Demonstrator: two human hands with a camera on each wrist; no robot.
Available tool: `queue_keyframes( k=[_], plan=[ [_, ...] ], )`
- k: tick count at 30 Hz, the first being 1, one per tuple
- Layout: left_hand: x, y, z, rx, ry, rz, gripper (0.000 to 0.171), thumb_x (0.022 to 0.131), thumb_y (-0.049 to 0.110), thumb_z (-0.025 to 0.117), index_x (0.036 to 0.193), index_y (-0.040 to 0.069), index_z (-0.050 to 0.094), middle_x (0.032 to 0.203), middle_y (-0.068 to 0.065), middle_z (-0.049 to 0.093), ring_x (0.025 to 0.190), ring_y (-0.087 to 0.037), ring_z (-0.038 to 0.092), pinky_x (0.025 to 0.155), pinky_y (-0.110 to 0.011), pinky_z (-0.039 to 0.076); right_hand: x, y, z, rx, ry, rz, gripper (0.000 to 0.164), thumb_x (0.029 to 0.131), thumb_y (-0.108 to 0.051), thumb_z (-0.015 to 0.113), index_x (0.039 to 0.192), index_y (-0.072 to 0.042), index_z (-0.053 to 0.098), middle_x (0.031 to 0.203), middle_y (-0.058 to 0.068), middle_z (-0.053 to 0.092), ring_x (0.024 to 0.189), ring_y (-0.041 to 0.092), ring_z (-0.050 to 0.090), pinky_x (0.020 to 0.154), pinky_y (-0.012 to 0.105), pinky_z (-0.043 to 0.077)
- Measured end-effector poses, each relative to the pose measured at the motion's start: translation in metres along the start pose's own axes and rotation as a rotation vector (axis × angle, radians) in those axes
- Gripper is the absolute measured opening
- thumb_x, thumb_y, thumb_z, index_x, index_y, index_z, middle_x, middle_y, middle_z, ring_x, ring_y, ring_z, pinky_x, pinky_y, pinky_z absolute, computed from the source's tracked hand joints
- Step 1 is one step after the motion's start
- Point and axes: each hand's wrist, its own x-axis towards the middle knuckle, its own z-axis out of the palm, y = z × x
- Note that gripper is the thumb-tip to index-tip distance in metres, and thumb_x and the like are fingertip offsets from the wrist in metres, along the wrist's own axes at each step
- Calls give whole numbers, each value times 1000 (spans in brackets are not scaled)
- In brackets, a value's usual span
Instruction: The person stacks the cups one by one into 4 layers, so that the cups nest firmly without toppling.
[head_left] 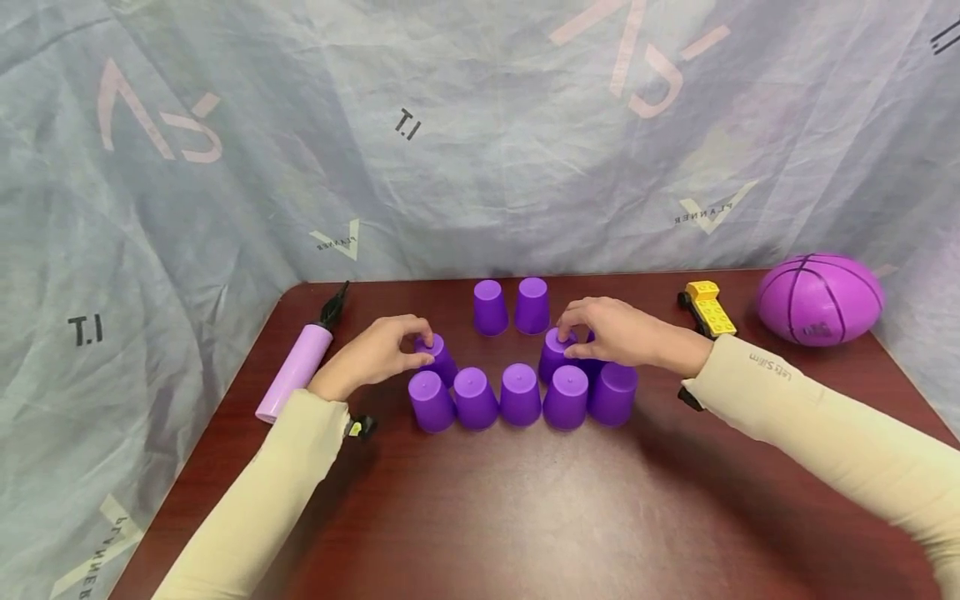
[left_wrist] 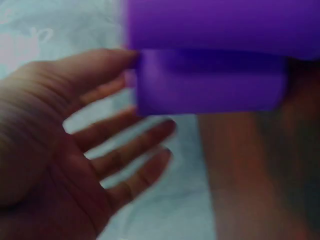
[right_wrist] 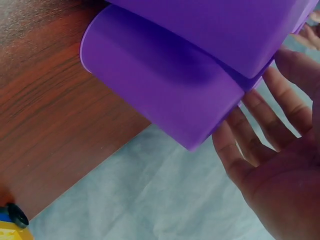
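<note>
This seems to be a small play corner, closed off by cloth; whether it is inside a home, an office or a lab, I cannot tell. The grey-blue cloth, wrinkled and printed with letters and pale signs, hangs behind the table and at both its sides, so it covers the background. The table has a dark red-brown top with wood grain. On it, the purple cups, the purple ball and the yellow toy vehicle suggest play.
</note>
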Motion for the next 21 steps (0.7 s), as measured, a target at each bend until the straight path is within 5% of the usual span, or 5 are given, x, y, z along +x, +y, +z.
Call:
queue_keyframes(
  k=[7, 14, 21],
  plan=[
    [-8, -17, 17, -123, 145, 32, 19, 79, 18, 78, 90, 14, 63, 91, 5, 63, 86, -12, 58, 78, -36, 49, 2, 0, 4, 3, 31, 26, 19, 76, -14, 79, 91, -11, 67, 88, -2, 61, 74, 12, 54, 68, 32, 45],
    [-11, -17, 22, -147, 183, 36, 20, 79, 16, 78, 92, 14, 63, 93, 4, 63, 84, -11, 60, 76, -35, 51, 0, -1, 5, 7, 54, 54, 21, 75, -15, 80, 90, -11, 67, 87, -2, 62, 72, 11, 54, 66, 32, 45],
    [-2, -17, 16, -15, 224, 70, 21, 78, 21, 79, 90, 16, 62, 90, 5, 61, 83, -18, 59, 74, -39, 49, 1, 5, -4, -27, 83, 45, 22, 76, -20, 80, 92, -13, 67, 87, -1, 61, 78, 17, 55, 68, 34, 45]
  ],
)
